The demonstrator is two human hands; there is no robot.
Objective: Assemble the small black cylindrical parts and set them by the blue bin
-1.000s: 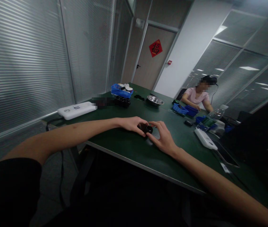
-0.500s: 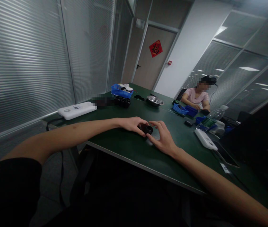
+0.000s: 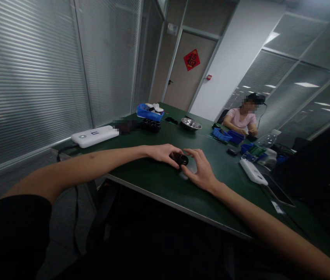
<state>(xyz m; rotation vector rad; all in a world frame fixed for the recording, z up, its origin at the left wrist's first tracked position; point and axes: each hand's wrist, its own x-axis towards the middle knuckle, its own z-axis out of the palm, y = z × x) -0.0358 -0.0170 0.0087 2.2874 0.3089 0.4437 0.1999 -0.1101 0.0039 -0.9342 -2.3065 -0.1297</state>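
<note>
A small black round part (image 3: 184,160) lies on the green table (image 3: 153,177) between my two hands, with more dark material reaching under my left fingers. My left hand (image 3: 165,154) curls its thumb and fingers around the dark piece from the left. On the other side my right hand (image 3: 199,169) has its thumb and fingers spread in a C shape; the thumb tip is close to the black part, and whether it touches cannot be made out.
Behind my hands are a blue basket (image 3: 150,112), black parts (image 3: 151,125) and a metal bowl (image 3: 191,124). White devices lie left (image 3: 95,136) and right (image 3: 253,171), near a bottle (image 3: 262,146). A person (image 3: 240,120) sits across, beside blue trays (image 3: 221,134).
My hands have hardly moved; the right thumb has shifted very slightly off the black part. The person across has moved their hands a little.
</note>
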